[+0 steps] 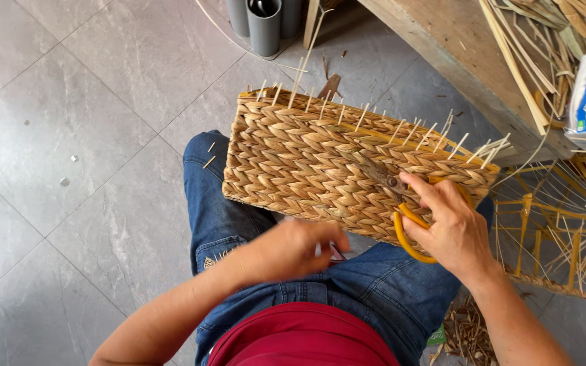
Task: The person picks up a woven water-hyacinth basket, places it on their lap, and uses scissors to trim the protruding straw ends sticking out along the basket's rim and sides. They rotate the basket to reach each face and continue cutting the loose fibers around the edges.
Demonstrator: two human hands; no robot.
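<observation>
A rectangular woven straw basket (320, 163) lies on its side across my lap, with thin pale reed ends sticking out along its far edge. My right hand (445, 224) grips yellow-handled scissors (408, 234) whose blades rest on the weave near the basket's right end. My left hand (296, 247) is blurred below the basket's near edge, fingers curled around a small item I cannot make out. I sit in blue jeans (232, 217) and a red top.
A wooden bench (456, 47) with loose reeds stands at the back right. Grey tubes (264, 24) stand at the top. A bare yellow basket frame (557, 230) lies right. Straw scraps (469, 332) litter the grey tiled floor (69, 135).
</observation>
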